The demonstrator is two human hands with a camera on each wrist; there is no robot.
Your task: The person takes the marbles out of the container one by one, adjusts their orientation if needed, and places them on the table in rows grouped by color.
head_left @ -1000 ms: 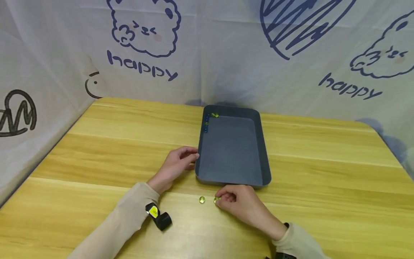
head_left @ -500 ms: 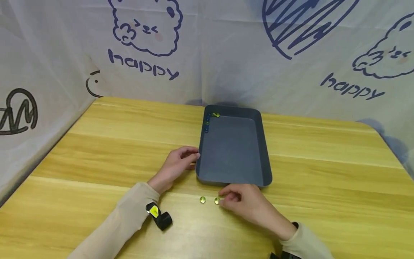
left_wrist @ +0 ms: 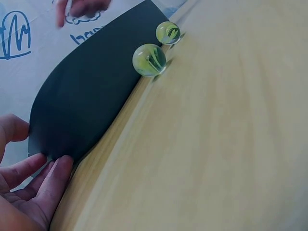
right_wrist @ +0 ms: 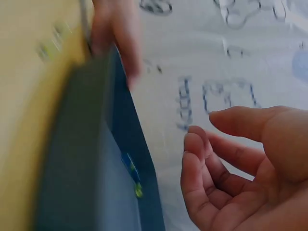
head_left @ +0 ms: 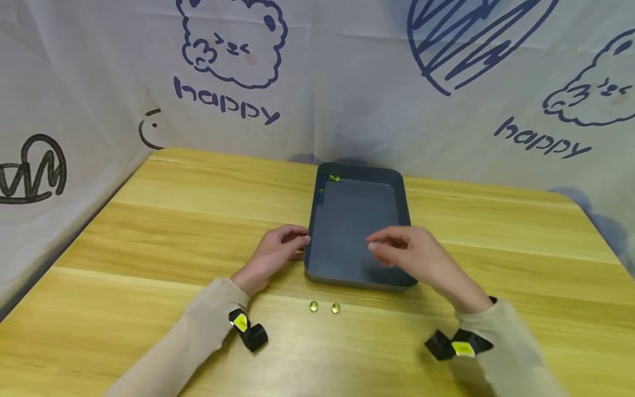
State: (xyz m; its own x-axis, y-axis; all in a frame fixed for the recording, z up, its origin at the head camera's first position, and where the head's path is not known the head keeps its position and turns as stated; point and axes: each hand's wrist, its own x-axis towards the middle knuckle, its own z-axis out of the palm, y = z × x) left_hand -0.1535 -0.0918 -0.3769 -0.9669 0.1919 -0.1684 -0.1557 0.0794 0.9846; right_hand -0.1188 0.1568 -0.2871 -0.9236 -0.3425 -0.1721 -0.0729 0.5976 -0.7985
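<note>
Two yellow-green glass marbles, the left marble (head_left: 314, 306) and the right marble (head_left: 335, 308), lie apart on the table in front of a dark grey rectangular tray (head_left: 354, 231). My left hand (head_left: 270, 253) rests with its fingertips against the outside of the tray's left wall, low near the table in the left wrist view. Above the tray's right side hovers my right hand (head_left: 416, 256), fingers loosely bent; the right wrist view shows a gap between thumb and index finger, with nothing held. Several blue marbles (head_left: 320, 197) and yellow-green marbles (head_left: 334, 178) sit along the tray's far left corner.
The wooden table (head_left: 198, 215) surrounds the tray. Behind it hangs a white cloth (head_left: 347, 82) with drawings and lettering. Black camera mounts sit on both sleeves, the left mount (head_left: 248, 331) just above the tabletop.
My right hand has let go of the right marble, leaving it on the table, and has moved up and right over the tray. The left hand stays against the tray.
</note>
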